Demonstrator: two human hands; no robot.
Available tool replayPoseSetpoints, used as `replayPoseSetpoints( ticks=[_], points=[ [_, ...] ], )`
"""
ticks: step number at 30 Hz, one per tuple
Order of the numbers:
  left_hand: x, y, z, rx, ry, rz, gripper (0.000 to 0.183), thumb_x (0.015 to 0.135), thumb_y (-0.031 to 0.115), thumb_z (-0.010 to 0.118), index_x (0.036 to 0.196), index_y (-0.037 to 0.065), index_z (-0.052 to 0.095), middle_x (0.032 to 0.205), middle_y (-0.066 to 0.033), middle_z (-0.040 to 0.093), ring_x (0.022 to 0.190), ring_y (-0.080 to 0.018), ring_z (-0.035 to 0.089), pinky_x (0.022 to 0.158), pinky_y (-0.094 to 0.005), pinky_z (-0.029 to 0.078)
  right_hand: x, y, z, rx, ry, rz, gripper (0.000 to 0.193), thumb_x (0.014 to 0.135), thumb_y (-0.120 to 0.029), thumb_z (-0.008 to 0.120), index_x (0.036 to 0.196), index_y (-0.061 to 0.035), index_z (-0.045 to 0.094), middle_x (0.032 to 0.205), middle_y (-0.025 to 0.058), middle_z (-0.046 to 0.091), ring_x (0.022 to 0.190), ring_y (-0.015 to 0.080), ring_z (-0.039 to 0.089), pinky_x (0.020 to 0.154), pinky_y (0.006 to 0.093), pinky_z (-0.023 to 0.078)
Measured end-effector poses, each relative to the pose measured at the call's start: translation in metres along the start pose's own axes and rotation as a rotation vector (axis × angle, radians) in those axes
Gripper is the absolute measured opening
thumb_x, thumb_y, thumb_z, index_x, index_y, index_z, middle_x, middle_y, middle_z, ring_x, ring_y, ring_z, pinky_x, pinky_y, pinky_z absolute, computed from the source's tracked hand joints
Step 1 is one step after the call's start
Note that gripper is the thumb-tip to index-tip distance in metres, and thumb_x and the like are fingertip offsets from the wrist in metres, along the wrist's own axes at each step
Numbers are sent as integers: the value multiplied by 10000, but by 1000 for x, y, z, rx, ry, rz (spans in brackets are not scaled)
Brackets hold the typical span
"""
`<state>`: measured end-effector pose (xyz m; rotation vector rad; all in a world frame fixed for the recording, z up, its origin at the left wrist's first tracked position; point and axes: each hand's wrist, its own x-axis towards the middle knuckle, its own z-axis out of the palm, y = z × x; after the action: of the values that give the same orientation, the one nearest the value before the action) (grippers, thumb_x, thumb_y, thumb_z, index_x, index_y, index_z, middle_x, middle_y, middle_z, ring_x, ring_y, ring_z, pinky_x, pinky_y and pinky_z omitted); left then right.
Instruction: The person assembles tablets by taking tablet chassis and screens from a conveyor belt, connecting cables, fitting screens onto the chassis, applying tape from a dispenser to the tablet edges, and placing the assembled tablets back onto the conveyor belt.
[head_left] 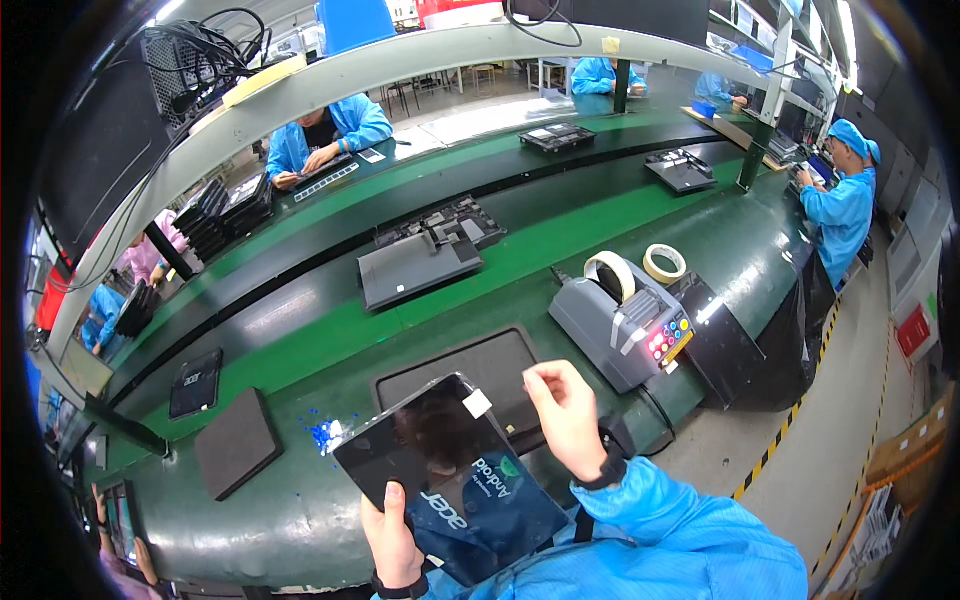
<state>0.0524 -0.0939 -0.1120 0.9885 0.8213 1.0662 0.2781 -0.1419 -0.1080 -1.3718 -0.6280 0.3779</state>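
Tablet (pixel 440 470) in the left hand (pixel 393 540), tilted, screen up, at the near side of the green surface (pixel 290 545). Left grip clamped on its lower left edge, thumb over the glass. Right hand (pixel 565 415) raised just beyond the tablet's right edge, apart from it; thumb and fingertips drawn together, cannot tell whether anything thin sits between.

Markings: screen dark, large white maker's lettering running aslant, a smaller line of text and a green emblem beside it. White tag (pixel 477 404), seemingly blank, at the upper corner.

Behind the tablet, partly covered by it: black tray (pixel 500 360). Left of it, scattered blue bits (pixel 323 435), then a dark foam block (pixel 238 443). Farther left, second tablet (pixel 195 384), lying flat, white lettering on its face too.

Right: grey tape dispenser (pixel 600 320), red-lit display, coloured buttons, yellow-edged panel, print too small to read. Tape roll (pixel 664 264) beside it. Mid-line: grey laptop panel (pixel 420 272), small white label, unreadable.
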Motion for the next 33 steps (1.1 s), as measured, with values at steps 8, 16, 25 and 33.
replayPoseSetpoints(
  ticks=[8,16,25,33],
  points=[
    [-6,-3,1,83,-27,50,357,935,210,572,1203,-17,509,1161,-98,585,1026,-191,565,919,-311,423,-13,-20,14,-303,-290,-158,151,839,-134,670,879,11,663,773,89,620,677,182,576,606,297,456],
    [-9,32,10,80,5,-176,479,933,186,560,1342,-18,417,1269,-118,531,1091,-224,537,946,-331,426,-21,5,32,47,-451,-3,291,977,-261,489,1140,-25,535,747,12,524,687,74,436,608,266,396],
    [73,20,-12,-237,-178,-45,403,997,319,408,1246,11,481,1191,-92,578,1033,-209,584,901,-343,464,-20,-10,16,-21,-634,248,295,971,-263,523,1052,19,558,930,6,576,891,69,473,807,254,422],
    [155,-20,-52,135,214,331,213,1009,219,385,903,72,497,611,30,445,504,-39,374,442,-195,288,143,-9,63,377,89,256,298,949,-299,514,990,-12,581,879,86,612,801,192,573,730,366,470]
  ],
)
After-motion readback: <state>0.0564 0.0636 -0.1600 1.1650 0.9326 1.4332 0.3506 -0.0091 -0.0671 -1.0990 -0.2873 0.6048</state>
